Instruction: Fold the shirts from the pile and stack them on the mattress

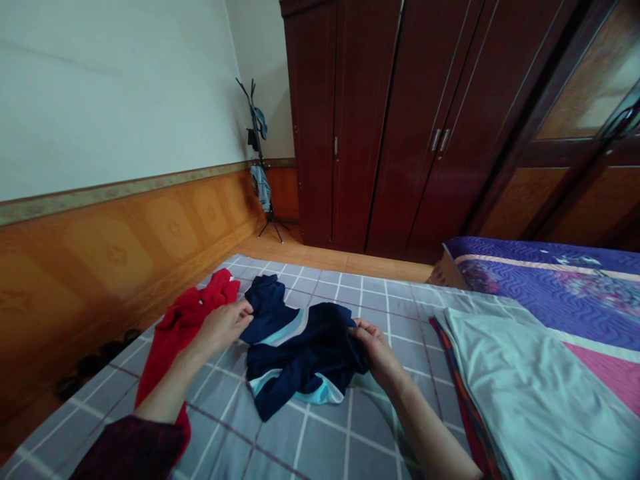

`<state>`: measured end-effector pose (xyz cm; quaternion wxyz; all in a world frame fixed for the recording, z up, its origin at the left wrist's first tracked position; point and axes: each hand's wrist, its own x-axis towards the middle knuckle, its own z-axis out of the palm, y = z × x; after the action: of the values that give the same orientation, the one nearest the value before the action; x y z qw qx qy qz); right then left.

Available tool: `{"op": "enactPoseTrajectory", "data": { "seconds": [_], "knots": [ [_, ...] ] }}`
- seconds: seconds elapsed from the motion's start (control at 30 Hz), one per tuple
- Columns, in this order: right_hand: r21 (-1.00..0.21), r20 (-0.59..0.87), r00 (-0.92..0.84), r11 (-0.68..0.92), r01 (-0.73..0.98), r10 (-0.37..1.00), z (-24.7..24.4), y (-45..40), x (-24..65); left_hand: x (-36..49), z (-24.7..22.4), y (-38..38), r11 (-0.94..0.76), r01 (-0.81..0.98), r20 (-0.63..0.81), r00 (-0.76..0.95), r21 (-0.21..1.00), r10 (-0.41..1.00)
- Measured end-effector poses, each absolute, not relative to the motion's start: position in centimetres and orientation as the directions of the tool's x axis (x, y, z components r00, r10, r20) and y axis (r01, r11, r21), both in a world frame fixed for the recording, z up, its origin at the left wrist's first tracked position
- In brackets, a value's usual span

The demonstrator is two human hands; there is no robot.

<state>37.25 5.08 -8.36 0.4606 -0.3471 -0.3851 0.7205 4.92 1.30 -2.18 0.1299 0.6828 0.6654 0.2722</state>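
Note:
A navy garment with white and light blue stripes point(305, 343) lies crumpled on the grey checked bed sheet point(225, 407). My left hand point(227, 325) pinches its left edge between thumb and fingers. On the opposite side, my right hand point(375, 350) grips the garment's right edge, with some fingertips hidden by the cloth. Under and beside my left forearm rests a red garment point(173, 333), partly covered by the arm.
Folded pale green cloth point(530, 380) lies on top of darker red fabric at the right. Beyond it is a purple patterned bedspread point(540, 280). A dark red wardrobe point(360, 133) and a black coat stand point(261, 153) stand past the bed's far edge.

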Motion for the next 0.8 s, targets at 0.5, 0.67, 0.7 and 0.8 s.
{"op": "enactPoseTrajectory", "data": {
  "seconds": [0.5, 0.67, 0.7, 0.8],
  "knots": [
    [-0.899, -0.076, -0.225, -0.165, -0.407, 0.971, -9.3, 5.6, 37.2, 16.0, 1.2, 5.6, -0.400, 0.632, 0.354, 0.205, 0.664, 0.912],
    [-0.924, 0.011, -0.337, -0.119, -0.364, 0.941, -9.2, 4.9, 36.3, 16.8, 6.5, 4.2, -0.505, 0.538, 0.490, 0.186, 0.675, 0.852],
    [-0.934, 0.036, -0.385, -0.107, -0.342, 0.922, -9.0, 4.4, 36.0, 17.1, 7.3, 3.8, -0.526, 0.532, 0.512, 0.190, 0.664, 0.838],
    [-0.965, 0.051, -0.490, -0.085, -0.250, 0.871, -8.4, 3.2, 35.2, 17.6, 9.1, 2.6, -0.566, 0.502, 0.576, 0.156, 0.654, 0.803]
  ]
}}
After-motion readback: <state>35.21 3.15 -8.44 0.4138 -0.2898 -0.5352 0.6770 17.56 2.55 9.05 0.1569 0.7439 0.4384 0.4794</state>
